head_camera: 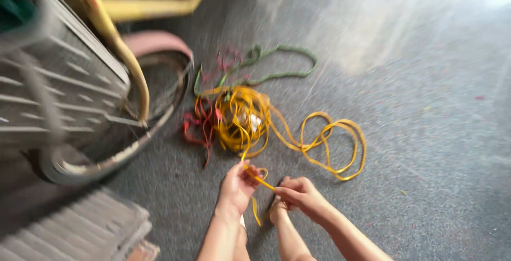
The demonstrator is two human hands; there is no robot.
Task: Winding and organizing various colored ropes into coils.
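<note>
A tangle of yellow strap [242,118] lies on the grey floor, with long loops trailing out to the right. My left hand [237,185] pinches one strand of it near the pile. My right hand [301,194] grips the same strand a little further along, so a short piece runs taut between the two hands. A loose end hangs down below them. A red cord [198,125] lies bunched left of the yellow pile, and a green strap [277,64] curls behind it. A bare foot [277,212] shows between my forearms.
A wheel with a dark tyre [114,154] and a pink mudguard [157,41] stands at the left under a yellow frame [125,53]. Grey slatted crates [58,90] fill the left edge. The speckled grey floor [426,133] stretches to the right.
</note>
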